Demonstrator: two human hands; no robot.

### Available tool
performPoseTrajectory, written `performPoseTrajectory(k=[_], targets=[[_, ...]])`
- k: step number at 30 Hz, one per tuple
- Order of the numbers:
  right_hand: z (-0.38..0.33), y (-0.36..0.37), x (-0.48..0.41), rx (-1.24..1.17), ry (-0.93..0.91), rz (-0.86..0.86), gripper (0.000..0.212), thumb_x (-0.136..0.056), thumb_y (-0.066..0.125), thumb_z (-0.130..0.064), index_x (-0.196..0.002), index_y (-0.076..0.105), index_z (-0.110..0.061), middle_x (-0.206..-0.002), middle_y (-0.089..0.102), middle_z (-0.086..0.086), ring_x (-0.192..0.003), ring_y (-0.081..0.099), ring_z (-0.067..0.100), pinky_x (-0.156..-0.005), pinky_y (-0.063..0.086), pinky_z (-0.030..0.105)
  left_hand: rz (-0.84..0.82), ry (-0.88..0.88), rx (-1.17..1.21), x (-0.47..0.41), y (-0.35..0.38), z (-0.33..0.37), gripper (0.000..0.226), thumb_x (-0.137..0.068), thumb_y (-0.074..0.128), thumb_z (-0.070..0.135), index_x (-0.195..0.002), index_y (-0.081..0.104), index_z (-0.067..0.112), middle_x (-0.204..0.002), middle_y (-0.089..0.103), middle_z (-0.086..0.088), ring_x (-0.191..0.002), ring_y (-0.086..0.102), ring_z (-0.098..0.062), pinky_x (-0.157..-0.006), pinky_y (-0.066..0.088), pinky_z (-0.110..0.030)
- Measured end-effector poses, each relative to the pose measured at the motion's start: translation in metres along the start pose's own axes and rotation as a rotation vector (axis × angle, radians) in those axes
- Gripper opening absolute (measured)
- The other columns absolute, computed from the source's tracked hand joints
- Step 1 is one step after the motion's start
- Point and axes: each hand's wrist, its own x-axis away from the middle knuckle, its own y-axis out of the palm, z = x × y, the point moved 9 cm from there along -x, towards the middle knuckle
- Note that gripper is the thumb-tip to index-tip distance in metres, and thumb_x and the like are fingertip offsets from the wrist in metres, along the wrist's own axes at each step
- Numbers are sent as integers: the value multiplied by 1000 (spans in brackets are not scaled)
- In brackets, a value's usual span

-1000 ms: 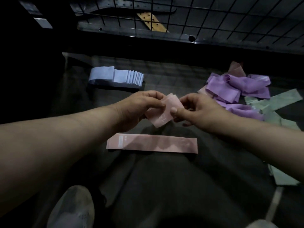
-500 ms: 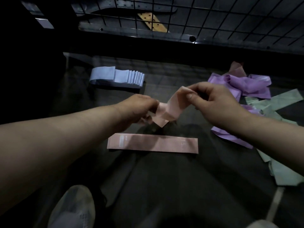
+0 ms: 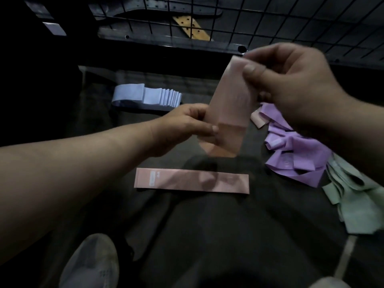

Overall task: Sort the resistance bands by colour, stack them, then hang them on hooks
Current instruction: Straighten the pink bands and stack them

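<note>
Sorting was partly done. A blue stack (image 3: 145, 96) lay far left on the floor (image 3: 207, 235), and one flat pink band (image 3: 191, 182) lay near the middle. Above it, both grips were closed on a second pink band (image 3: 230, 104): the right hand (image 3: 291, 84) pinched its upper end, the left hand (image 3: 187, 125) its lower part. On the right, purple bands (image 3: 295, 154) and green bands (image 3: 357, 204) lay heaped loose. Most stacking and all hanging seemed left to do.

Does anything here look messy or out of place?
Yes: a stray pink band lies against the tangled purple heap on the right, apart from the flat pink band laid out in the middle.
</note>
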Motion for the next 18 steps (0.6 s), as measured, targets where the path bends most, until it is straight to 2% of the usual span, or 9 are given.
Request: performPoseTrajectory(k=[3, 8, 10, 13, 15, 18], targets=[[16, -21, -10, -141, 117, 152, 24, -92, 68, -14, -114, 66, -6, -98, 71, 8, -78, 71, 12, -66, 59, 28, -87, -55, -47, 6, 2, -12, 33, -77, 68, 11, -110, 67, 11, -100, 73, -5, -96, 69, -18, -90, 50, -31], [46, -46, -23, -268, 253, 304, 19, -92, 68, -14, -109, 69, -7, -92, 73, 7, -77, 72, 17, -64, 57, 31, -125, -166, -9, 14, 2, -31, 33, -76, 71, 13, -109, 67, 13, -95, 75, -5, -90, 71, -17, -83, 54, -28], [53, -52, -22, -262, 296, 318, 21, -92, 67, -17, -112, 70, -8, -93, 74, 6, -78, 73, 17, -62, 56, 30, -83, -182, 18, 15, -3, -36, 32, -77, 69, 11, -109, 67, 12, -96, 74, -6, -88, 71, -18, -79, 56, -27], [48, -56, -17, -165, 257, 310, 22, -93, 67, -22, -112, 68, -11, -92, 73, 4, -72, 73, 14, -53, 54, 28, 6, -212, 73, 16, -14, -41, 23, -83, 68, 3, -104, 67, 12, -91, 72, -6, -80, 68, -19, -71, 56, -31], [41, -56, -13, -84, 205, 294, 24, -94, 66, -24, -114, 65, -11, -91, 70, 2, -65, 70, 9, -45, 51, 24, 62, -222, 76, 17, -20, -41, 20, -88, 66, 9, -107, 65, 13, -90, 69, -8, -73, 65, -19, -61, 52, -32], [35, -55, -10, -10, 166, 285, 28, -94, 67, -28, -116, 64, -11, -94, 69, 2, -65, 70, 6, -44, 52, 23, 181, -276, 10, 17, -30, -44, 22, -95, 60, 14, -116, 62, 10, -90, 65, -9, -61, 60, -15, -47, 43, -27]])
